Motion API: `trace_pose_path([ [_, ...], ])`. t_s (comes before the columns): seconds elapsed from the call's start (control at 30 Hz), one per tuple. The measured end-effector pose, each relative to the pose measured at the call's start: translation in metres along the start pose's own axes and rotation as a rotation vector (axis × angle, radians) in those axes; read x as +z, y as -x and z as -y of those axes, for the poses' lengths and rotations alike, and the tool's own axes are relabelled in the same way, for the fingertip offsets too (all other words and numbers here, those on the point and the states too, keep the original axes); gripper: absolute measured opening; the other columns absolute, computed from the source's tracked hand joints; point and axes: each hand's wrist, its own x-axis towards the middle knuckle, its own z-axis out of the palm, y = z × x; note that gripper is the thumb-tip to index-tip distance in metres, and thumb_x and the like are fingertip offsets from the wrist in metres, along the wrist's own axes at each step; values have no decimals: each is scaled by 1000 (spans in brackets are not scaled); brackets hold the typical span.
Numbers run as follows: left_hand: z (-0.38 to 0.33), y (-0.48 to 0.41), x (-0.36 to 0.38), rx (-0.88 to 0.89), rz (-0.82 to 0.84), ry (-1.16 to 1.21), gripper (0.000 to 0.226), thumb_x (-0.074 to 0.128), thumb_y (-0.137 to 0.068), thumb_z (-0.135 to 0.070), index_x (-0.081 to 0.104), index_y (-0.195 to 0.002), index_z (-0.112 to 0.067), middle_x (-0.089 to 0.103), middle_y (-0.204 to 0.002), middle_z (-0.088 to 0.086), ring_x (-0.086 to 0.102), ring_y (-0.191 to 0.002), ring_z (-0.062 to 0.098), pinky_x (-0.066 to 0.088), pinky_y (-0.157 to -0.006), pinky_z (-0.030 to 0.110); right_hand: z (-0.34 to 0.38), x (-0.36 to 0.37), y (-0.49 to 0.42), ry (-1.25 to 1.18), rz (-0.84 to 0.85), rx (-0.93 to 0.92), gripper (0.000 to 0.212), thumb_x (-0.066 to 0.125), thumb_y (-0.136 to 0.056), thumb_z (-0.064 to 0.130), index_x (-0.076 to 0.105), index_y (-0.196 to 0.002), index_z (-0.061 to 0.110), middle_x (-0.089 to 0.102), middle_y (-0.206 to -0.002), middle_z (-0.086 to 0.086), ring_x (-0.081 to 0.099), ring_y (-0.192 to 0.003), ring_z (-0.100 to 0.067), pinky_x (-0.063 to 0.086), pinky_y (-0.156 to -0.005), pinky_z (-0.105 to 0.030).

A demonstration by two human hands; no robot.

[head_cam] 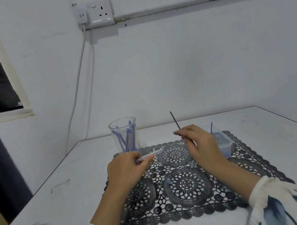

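My left hand [126, 168] holds a clear pen barrel [152, 154] that points right, over the black lace mat [191, 212]. My right hand [198, 143] pinches a thin dark ink refill [175, 120] that sticks up and away from me. The two hands are a short way apart above the mat. A small blue pen cap [168, 180] lies on the mat between my forearms. A clear cup [125, 135] with several blue pens stands at the mat's far left corner.
A small clear plastic box [223, 143] with blue parts sits on the mat behind my right hand, a blue piece [211, 127] sticking up from it. The white table [43, 220] meets the wall. A socket [93, 13] with a cable is on the wall above.
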Motion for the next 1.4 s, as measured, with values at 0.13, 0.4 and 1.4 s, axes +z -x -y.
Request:
trace_pose_path([
  [0.13,2,0,1,-12,-8,35,45,47,-81,-67,57,-66,-26,55,-60,-10,50,-62,7,31,-49,23,3,-2,7,38,59,-57,37,56,-80,-14,67,-110,6,63,-98,-4,56,-87,-8,42,-84,-7],
  [0.4,1,1,-3,-26,-2,49,46,48,-81,-67,59,-66,-25,56,-59,-9,51,-60,7,31,-48,23,-8,-1,12,311,81,-264,22,54,-84,17,72,-90,6,61,-83,-11,58,-69,-26,52,-60,-34],
  [1.4,-5,3,-12,3,-35,92,41,49,-81,-65,56,-67,-27,54,-59,-11,52,-62,8,35,-51,23,-17,-2,7,526,120,-409,71,88,-52,4,66,-116,26,62,-83,-8,58,-65,-20,42,-50,-27],
])
